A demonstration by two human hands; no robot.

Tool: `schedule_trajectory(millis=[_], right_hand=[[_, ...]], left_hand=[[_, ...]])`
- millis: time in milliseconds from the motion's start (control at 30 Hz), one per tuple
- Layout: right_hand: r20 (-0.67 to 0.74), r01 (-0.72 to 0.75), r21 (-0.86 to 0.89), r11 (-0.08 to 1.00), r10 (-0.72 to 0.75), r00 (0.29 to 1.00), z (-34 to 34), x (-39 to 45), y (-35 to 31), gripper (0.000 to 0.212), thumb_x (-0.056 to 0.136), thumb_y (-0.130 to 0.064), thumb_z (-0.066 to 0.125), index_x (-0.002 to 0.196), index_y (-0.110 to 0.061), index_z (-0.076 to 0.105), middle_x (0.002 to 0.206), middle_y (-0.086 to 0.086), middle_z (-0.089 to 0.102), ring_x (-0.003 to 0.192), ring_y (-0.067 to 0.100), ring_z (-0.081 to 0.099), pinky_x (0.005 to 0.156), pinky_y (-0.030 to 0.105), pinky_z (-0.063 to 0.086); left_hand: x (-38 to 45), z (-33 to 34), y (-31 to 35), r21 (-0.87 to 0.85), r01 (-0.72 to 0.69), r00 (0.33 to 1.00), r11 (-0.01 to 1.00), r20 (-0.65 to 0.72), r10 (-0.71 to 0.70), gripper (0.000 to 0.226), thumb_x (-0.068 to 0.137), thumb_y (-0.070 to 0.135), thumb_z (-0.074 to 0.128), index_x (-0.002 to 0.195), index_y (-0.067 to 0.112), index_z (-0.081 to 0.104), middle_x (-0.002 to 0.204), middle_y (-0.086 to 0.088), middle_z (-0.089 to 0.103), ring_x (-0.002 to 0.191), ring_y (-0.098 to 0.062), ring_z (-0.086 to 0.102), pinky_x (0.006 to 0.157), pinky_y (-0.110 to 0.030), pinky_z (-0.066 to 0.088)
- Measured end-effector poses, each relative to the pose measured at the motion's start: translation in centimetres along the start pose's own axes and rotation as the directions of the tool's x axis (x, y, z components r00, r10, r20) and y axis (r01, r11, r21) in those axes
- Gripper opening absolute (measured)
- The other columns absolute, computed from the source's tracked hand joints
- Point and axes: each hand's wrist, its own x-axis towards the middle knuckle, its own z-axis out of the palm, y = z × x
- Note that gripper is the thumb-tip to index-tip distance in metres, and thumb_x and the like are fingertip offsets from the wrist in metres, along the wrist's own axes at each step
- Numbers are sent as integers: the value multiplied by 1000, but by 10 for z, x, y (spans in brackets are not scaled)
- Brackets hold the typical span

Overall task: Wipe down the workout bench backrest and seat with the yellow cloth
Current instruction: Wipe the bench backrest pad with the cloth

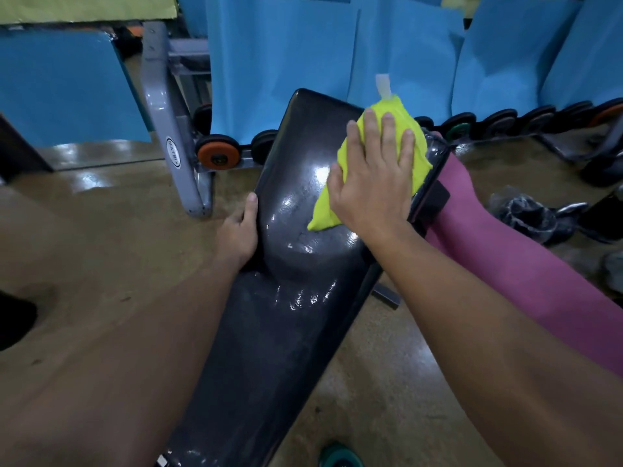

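Note:
A black padded workout bench [290, 298] runs from the bottom centre up to the middle of the view, its surface glossy with wet streaks. The yellow cloth [418, 156] lies on the far right part of the backrest. My right hand [374, 176] presses flat on the cloth with fingers spread. My left hand [237, 235] grips the left edge of the backrest, thumb on top. A white tag sticks up from the cloth's far end.
A pink rolled mat [526, 281] lies along the bench's right side. A grey metal rack [172, 136] with dumbbells [217, 153] stands behind, draped in blue sheets [286, 62]. Dark bags [532, 217] sit at the right on the brown floor.

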Motion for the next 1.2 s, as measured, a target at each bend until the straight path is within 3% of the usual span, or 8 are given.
schedule_trajectory(millis=[200,333,433,667,767,967,1133,1200], right_hand=[[-29,136,7,991,-135,990,3,-35,-3,65,99,-44,42,153,-8,44,165,15,31,154,37,25,125,59,14],[-99,-6,-6,1000,6,995,1,-31,5,66,97,-43,43,153,-9,44,165,15,33,154,37,25,125,58,12],[-73,-124,19,992,125,990,-1,-18,-14,68,96,-42,40,155,-8,41,166,16,28,155,38,21,125,60,8],[-105,-68,37,997,71,992,4,-22,-2,67,94,-42,44,152,-8,45,164,16,33,154,38,25,125,59,11],[-104,-184,48,982,188,977,2,-14,-15,68,94,-41,44,153,-6,45,164,17,32,154,39,23,125,60,9],[-128,-38,83,996,48,991,6,-42,-4,67,92,-39,50,152,-9,47,165,15,32,155,36,24,125,59,12],[-139,-226,96,969,238,961,3,-29,0,67,96,-41,46,155,-9,42,167,14,27,156,36,19,125,62,7],[-132,-172,91,981,183,974,3,-36,-9,66,97,-40,46,155,-8,42,166,16,28,156,38,20,124,64,8]], left_hand=[[1,8,-8,-28,-28,997,999,-73,26,67,90,71,27,106,21,69,119,-9,64,117,-28,53,91,-29,34],[-1,8,-10,-23,-44,994,999,-100,42,63,90,72,27,86,21,65,106,-8,65,107,-27,56,85,-29,35],[-1,9,-12,-29,-47,992,999,-121,43,66,89,73,27,87,20,65,106,-10,66,108,-30,56,87,-31,38],[-4,8,-14,7,-40,990,999,-134,41,68,88,74,24,77,17,60,87,-1,60,92,-23,54,83,-31,36],[-3,9,-15,4,-54,990,999,-131,54,64,90,72,25,76,19,59,87,0,59,89,-20,52,83,-31,36],[-3,7,-15,-17,-55,992,998,-119,53,65,89,73,25,84,22,64,90,3,60,92,-20,53,83,-32,37],[-2,8,-17,-14,-57,989,998,-137,55,67,88,74,22,89,24,66,95,-1,64,98,-24,56,84,-33,38],[-3,9,-17,-17,-67,988,998,-142,64,64,90,71,22,87,24,65,99,-5,66,101,-26,57,83,-32,37]])
